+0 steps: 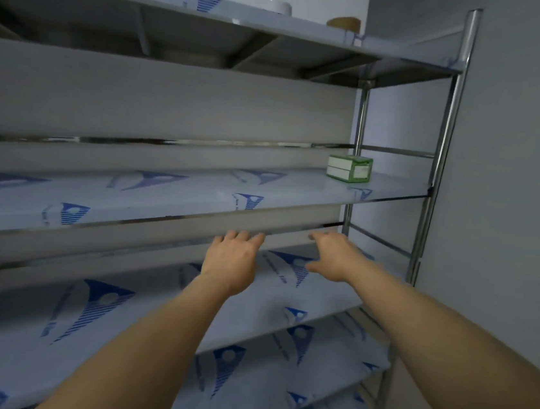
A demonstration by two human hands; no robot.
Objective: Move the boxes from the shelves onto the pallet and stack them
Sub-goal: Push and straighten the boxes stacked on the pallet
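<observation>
- Against the pale grey wall (518, 165) stood a tall stainless-steel shelving rack (445, 130), its flat shelves still covered in white protective film printed with blue triangular logos.
- On the second shelf from the top (161, 198), near its right end and towards the back, sat the green-and-white cardboard box (349, 168), upright, with a pale label on the side facing right; it looked like two flat packs stacked, though the blur made that uncertain.
- Both bare forearms reached forward from the bottom of the view towards the front edge of that shelf, well below and to the left of the box.
- The person's left hand (233, 260) was held palm down with fingers extended and relaxed, holding nothing, its fingertips at the shelf's front lip.
- The person's right hand (333, 255) was likewise spread, fingers straight, grasping nothing, just beside the same lip.
- On the top shelf rested a white round object (281, 6) and a tan rounded object (344, 22), both only partly visible.
</observation>
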